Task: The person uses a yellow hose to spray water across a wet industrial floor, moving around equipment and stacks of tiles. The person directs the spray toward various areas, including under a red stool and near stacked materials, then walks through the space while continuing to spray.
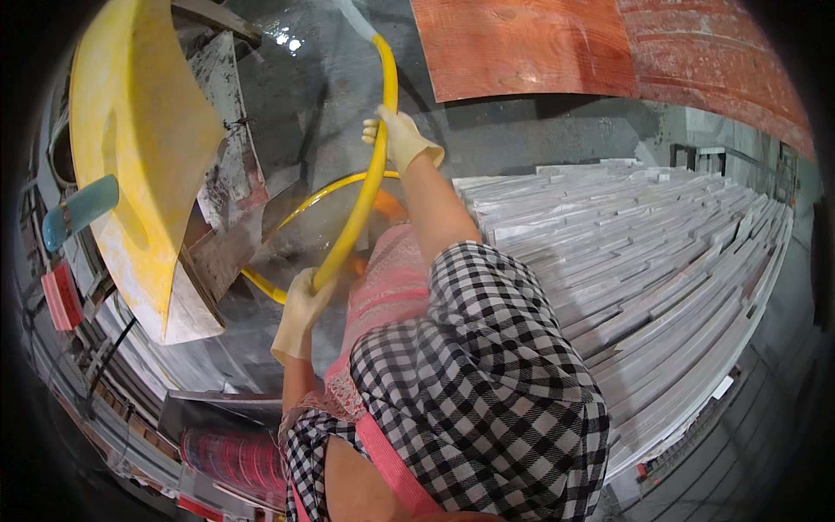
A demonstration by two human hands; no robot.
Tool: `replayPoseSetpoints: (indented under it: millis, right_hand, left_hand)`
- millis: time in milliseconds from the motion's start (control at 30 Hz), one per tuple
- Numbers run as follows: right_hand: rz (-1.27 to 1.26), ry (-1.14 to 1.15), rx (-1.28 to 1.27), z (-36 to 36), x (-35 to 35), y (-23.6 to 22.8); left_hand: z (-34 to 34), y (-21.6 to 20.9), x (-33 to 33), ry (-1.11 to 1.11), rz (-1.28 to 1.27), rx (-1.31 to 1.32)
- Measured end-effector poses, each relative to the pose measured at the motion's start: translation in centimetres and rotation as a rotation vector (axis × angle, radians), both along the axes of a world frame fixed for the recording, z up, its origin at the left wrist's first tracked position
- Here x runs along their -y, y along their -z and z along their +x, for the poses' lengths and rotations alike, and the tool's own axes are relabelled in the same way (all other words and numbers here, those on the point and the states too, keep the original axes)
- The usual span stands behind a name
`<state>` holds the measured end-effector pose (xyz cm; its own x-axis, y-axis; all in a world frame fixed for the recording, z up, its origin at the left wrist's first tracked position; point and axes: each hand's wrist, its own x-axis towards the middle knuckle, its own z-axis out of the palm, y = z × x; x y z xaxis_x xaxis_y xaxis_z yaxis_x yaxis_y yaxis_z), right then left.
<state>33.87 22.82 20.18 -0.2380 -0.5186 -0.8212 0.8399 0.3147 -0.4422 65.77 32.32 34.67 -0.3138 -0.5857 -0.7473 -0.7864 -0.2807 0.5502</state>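
Head view: yellow hose (354, 228) held before the body, both gloved hands closed round it.
Left hand (300, 313) grips the hose's near stretch; right hand (403, 141) grips it farther along. Right of hose: stacked pale strips (626, 261). Left: yellow panel (165, 113). Beyond its far end: water stream (355, 17).

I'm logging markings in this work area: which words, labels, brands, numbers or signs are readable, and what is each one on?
None can be read.
Yellow hose: no readable lettering.
Orange boards: grain and stains, no readable text.
Stacked pale strips: any marks are too small to read.
Red block at the left: too small and blurred to tell.
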Motion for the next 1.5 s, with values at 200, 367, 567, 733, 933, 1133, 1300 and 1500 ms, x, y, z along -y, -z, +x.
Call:
replayPoseSetpoints:
  millis: [200, 367, 567, 733, 933, 1133, 1300, 1500]
  right_hand:
    - [0.255, 0.213, -0.094, 0.0, -8.6, 1.8]
    - [0.412, 0.466, -0.228, -2.5, -11.4, -0.8]
    - [0.485, 0.676, -0.326, -6.4, -12.2, -2.4]
    - [0.400, 0.799, -0.397, -9.2, -14.0, -3.7]
    - [0.474, 0.805, -0.465, -11.1, -15.0, -6.0]
    - [0.784, 0.359, -0.367, -8.8, -14.7, -5.5]
    - [0.712, -0.085, -0.086, -4.9, -12.5, -2.4]
    - [0.534, -0.746, -0.238, -0.2, -10.2, -0.1]
  left_hand:
    - [0.0, 0.9, -0.5, 0.126, 0.021, -0.002]
    - [-2.1, 3.1, 0.1, 0.280, -0.141, -0.016]
    - [-5.7, 5.3, 0.5, 0.447, -0.361, -0.164]
    - [-8.3, 5.8, 0.9, 0.376, -0.273, -0.289]
    - [-9.0, 5.6, 0.1, 0.383, -0.319, -0.356]
    - [-5.4, 2.9, -2.6, 0.288, -0.331, -0.275]
    - [-0.6, -1.1, -6.8, 0.036, -0.453, -0.172]
    - [3.4, -4.4, -16.7, -0.243, -0.516, -0.123]
